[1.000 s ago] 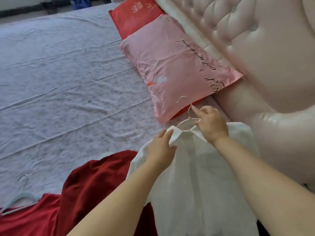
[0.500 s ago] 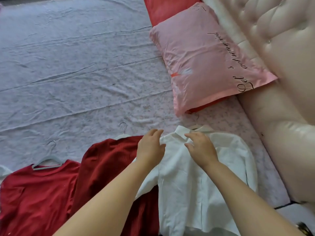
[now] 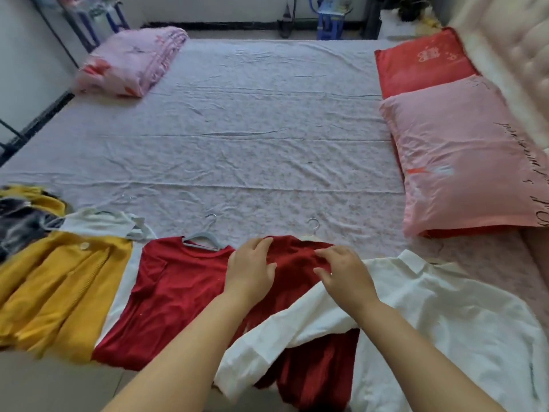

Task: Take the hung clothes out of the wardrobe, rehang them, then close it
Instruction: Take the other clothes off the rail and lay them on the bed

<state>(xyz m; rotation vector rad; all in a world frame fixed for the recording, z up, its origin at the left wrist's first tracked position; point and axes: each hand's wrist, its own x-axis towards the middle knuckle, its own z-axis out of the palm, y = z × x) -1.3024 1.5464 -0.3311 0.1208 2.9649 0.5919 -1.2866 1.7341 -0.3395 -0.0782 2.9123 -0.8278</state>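
Note:
Several garments on hangers lie in a row along the near edge of the bed. The dark red knit sweater (image 3: 297, 260) lies in the middle, its hanger hook (image 3: 313, 225) sticking out at the top. My left hand (image 3: 252, 270) rests flat on its left shoulder with the fingers apart. My right hand (image 3: 346, 273) pinches the fabric at its right shoulder. The white shirt (image 3: 445, 310) lies to the right, one sleeve draped over the sweater. To the left are a red T-shirt (image 3: 175, 289) on a grey hanger (image 3: 205, 243) and a yellow cardigan (image 3: 59, 289).
A white garment (image 3: 98, 224) and a dark grey one (image 3: 17, 226) lie at the far left. The bed sheet (image 3: 252, 138) stretches ahead. A pink pillow (image 3: 463, 162) and a red pillow (image 3: 421, 63) lie against the padded headboard (image 3: 517, 49). A folded pink quilt (image 3: 130, 60) sits at the far left corner.
Both hands have left the white shirt's collar and moved left onto the dark red sweater. The view has swung left and up, showing more garments and the whole bed.

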